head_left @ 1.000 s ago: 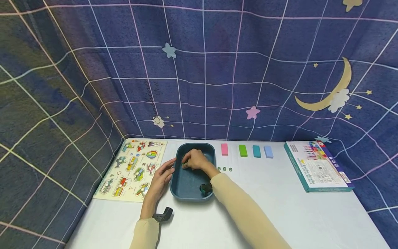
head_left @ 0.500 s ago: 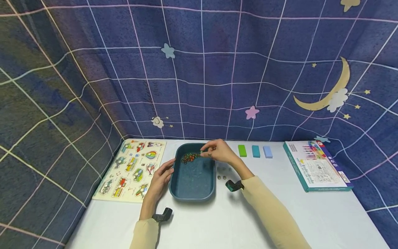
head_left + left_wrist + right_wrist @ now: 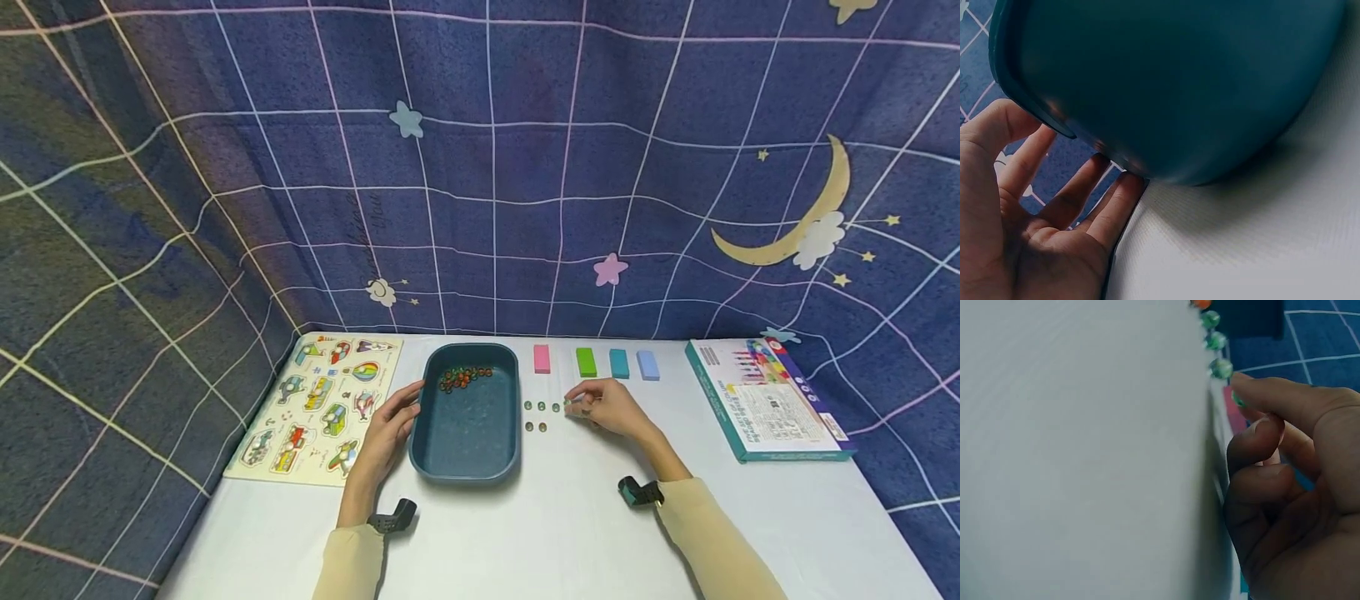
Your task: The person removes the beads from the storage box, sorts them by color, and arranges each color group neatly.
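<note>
A dark teal bin (image 3: 465,433) stands mid-table, with red, orange and green marbles (image 3: 463,379) gathered at its far end. My left hand (image 3: 389,429) touches its left side; in the left wrist view the extended fingers (image 3: 1116,209) meet the outer wall. Right of the bin, a row of green marbles (image 3: 542,407) lies on the white table, with two brownish marbles (image 3: 536,427) in front. At the row's right end my right hand (image 3: 609,406) pinches a green marble (image 3: 1238,399) between thumb and forefinger, mostly hidden by the fingers, its other fingers curled.
Pink (image 3: 542,359), green (image 3: 587,362), teal (image 3: 618,364) and light blue blocks (image 3: 648,366) line the back of the table. A boxed set (image 3: 772,408) lies at the right, a picture puzzle board (image 3: 318,408) at the left. A dark blue curtain (image 3: 480,208) hangs behind.
My right hand has come out of the bin and moved right, carrying a green marble to the end of the row. The left hand stays at the bin.
</note>
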A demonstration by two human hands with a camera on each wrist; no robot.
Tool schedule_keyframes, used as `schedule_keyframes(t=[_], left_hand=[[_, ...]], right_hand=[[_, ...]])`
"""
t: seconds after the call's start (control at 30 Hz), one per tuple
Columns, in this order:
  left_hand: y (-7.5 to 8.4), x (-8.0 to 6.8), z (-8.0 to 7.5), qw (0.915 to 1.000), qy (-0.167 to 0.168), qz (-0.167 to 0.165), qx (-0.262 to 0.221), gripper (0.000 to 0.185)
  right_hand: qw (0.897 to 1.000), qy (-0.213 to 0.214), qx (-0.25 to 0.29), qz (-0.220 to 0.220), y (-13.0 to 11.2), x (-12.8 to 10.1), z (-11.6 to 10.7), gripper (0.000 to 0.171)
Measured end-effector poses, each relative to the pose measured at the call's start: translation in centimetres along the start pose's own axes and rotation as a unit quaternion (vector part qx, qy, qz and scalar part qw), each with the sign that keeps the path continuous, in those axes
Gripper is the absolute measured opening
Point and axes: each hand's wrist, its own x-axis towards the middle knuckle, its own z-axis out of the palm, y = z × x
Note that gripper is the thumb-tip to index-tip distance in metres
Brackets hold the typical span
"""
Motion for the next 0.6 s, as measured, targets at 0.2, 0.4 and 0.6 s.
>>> schedule_keyframes(t=[0.2, 0.4, 0.6], left_hand=[[-0.14, -0.01, -0.15, 0.9998, -0.013, 0.016, -0.008, 0.051], [-0.21, 0.09, -0.22, 0.9993, -0.021, 0.027, -0.018, 0.050], [-0.21, 0.08, -0.15, 0.9995, -0.017, 0.022, -0.016, 0.052]], right_hand=[[1.000, -0.018, 0.005, 0.008, 0.99, -0.35, 0.00, 0.017], [0.999, -0.026, 0.011, 0.014, 1.14, -0.13, -0.02, 0.018], [0.999, -0.042, 0.017, -0.005, 0.56, 0.11, -0.91, 0.029]])
